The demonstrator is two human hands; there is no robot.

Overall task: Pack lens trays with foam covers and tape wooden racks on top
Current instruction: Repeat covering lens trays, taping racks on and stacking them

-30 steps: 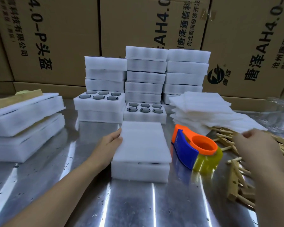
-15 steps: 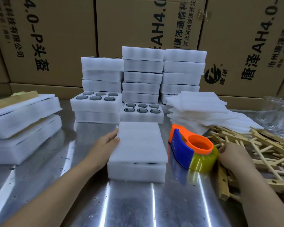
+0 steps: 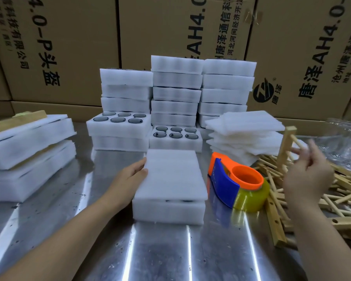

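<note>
**A:** Biggest first?

**B:** Printed cardboard cartons (image 3: 73, 47) wall off twelve o'clock, and the steel table (image 3: 160, 250) fills everything nearer. Stacks of foam trays (image 3: 176, 94) stand at twelve. An open lens tray (image 3: 175, 136) at their foot shows six lenses.

**A:** The tray being packed?

**B:** Dead centre, the covered tray (image 3: 168, 209) sits under its foam cover (image 3: 174, 175). The left hand (image 3: 128, 177) is at its nine o'clock edge, fingers straight and pressed against the cover.

**A:** And to the right?

**B:** Foam cover sheets (image 3: 245, 128) are heaped at one o'clock and the loose rack pile (image 3: 342, 189) lies at three. The tape dispenser (image 3: 227, 183) is just beside the covered tray.

**A:** The right hand?

**B:** The right hand (image 3: 306, 175) is at two o'clock, well apart from the covered tray. It holds one wooden rack (image 3: 286, 151) upright above the pile (the fingers are motion-blurred, but they seem to close on its rungs).
</note>
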